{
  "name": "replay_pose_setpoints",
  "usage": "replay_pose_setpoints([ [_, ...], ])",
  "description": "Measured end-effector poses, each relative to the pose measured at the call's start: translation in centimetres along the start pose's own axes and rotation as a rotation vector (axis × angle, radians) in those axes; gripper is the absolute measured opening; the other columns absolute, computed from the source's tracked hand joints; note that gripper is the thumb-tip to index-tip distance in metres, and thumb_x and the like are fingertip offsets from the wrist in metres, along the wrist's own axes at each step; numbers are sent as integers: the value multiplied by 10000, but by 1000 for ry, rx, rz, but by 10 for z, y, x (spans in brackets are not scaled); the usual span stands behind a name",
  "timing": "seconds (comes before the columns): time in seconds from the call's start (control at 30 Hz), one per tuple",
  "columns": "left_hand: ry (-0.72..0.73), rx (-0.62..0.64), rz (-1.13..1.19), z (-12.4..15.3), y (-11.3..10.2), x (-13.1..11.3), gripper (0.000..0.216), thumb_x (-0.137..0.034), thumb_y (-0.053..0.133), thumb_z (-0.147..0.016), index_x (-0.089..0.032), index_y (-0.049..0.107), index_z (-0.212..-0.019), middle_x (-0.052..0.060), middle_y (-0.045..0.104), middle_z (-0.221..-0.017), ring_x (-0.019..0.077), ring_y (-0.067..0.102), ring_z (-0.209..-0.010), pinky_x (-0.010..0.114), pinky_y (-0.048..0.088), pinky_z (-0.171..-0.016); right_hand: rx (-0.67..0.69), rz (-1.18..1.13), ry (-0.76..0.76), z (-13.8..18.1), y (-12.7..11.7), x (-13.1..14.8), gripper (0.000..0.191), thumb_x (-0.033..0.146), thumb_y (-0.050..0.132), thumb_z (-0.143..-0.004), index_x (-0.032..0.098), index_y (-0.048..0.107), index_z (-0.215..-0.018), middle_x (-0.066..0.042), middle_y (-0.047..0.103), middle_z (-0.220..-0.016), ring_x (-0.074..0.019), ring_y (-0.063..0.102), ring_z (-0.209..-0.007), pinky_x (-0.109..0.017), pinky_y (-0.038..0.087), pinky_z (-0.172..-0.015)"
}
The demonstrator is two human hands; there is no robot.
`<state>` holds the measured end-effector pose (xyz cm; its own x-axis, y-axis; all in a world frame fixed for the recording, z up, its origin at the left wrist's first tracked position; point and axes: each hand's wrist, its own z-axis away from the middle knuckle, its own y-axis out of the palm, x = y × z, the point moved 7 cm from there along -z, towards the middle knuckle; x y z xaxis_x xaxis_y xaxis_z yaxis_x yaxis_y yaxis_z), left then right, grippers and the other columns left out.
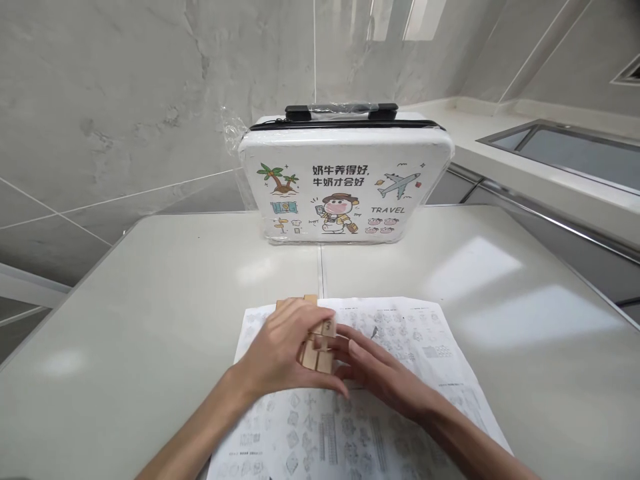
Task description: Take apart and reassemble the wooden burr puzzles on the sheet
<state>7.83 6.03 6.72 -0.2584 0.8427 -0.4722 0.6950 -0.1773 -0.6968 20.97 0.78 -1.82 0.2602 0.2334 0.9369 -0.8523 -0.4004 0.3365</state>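
A wooden block puzzle (318, 350) made of pale interlocked sticks rests on a printed instruction sheet (350, 427) near the table's front. My left hand (280, 353) wraps over the puzzle's left and top, fingers curled round it. My right hand (380, 373) reaches in from the right, its fingers pressed against the puzzle's right side. Part of the puzzle is hidden under my fingers, and a bit of wood (295, 302) shows beyond my left hand.
A small white suitcase (345, 187) with cartoon prints and a black handle stands upright at the table's far edge against the marble wall. The white table (150, 313) has a seam down its middle. A counter with a sunken sink (575, 150) runs along the right.
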Motion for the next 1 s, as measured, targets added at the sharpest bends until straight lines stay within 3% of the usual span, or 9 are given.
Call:
replay_pose_setpoints([
  [0.1, 3, 43, 57, -10, 25, -10, 803, -601, 890, -779, -240, 500, -1381, 65, 744, -1083, 242, 709, -973, 373, 569, -843, 2, -124, 23, -1, -1, -2, 482, 556, 364, -1136, 255, 568, -1453, -127, 701, -1076, -233, 698, -915, -367, 609, -745],
  [0.2, -66, 96, 86, -12, 38, -8, 845, -574, 905, -770, -246, 473, -1418, 76, 730, -1142, 256, 695, -1016, 396, 567, -883, 12, -290, 26, -3, 0, 1, 462, 540, 434, -1121, 258, 572, -1460, -129, 699, -1101, -251, 695, -949, -381, 606, -774],
  [0.37, -295, 214, 133, -2, 33, 12, 983, -617, 949, -676, -263, 467, -1456, 124, 649, -1332, 327, 611, -1206, 470, 547, -980, -41, -427, 129, -1, -3, 6, 436, 503, 516, -1108, 260, 610, -1458, -111, 706, -1158, -233, 687, -1012, -375, 549, -921],
  [0.47, -399, 270, 184, 7, 30, 20, 791, -589, 925, -734, -287, 565, -1371, 112, 602, -1358, 327, 573, -1251, 485, 531, -1022, -57, -419, 181, 2, -6, 3, 398, 495, 592, -1082, 234, 681, -1369, -100, 705, -1118, -208, 663, -960, -326, 520, -874],
  [0.6, -519, 210, 307, 20, 28, 27, 705, -569, 929, -736, -333, 638, -1333, 97, 524, -1313, 319, 563, -1232, 443, 565, -962, -47, -372, 201, 3, -9, -2, 377, 507, 670, -1041, 211, 706, -1271, -58, 668, -977, -171, 607, -834, -307, 490, -813],
  [0.73, -592, 116, 516, 29, 27, 31, 767, -543, 975, -678, -378, 652, -1355, 86, 482, -1306, 299, 587, -1191, 430, 575, -973, -61, -182, 136, 1, -14, 6, 368, 562, 633, -1046, 198, 682, -1075, -30, 640, -878, -165, 580, -776, -319, 470, -795],
  [0.83, -600, 8, 649, 31, 24, 32, 770, -492, 985, -689, -374, 649, -1372, 91, 503, -1333, 303, 586, -1246, 434, 543, -1060, -140, 11, 117, -1, -22, 14, 412, 598, 580, -1058, 204, 620, -945, -39, 657, -893, -161, 559, -745, -289, 412, -657],
  [1.0, -620, -40, 688, 34, 26, 35, 758, -359, 992, -712, -379, 642, -1383, 83, 532, -1387, 295, 569, -1323, 396, 515, -1115, -376, 637, -23, 3, -39, 23, 273, 469, 546, -1094, 221, 639, -1026, -10, 603, -812, -178, 542, -731, -309, 413, -666],
])
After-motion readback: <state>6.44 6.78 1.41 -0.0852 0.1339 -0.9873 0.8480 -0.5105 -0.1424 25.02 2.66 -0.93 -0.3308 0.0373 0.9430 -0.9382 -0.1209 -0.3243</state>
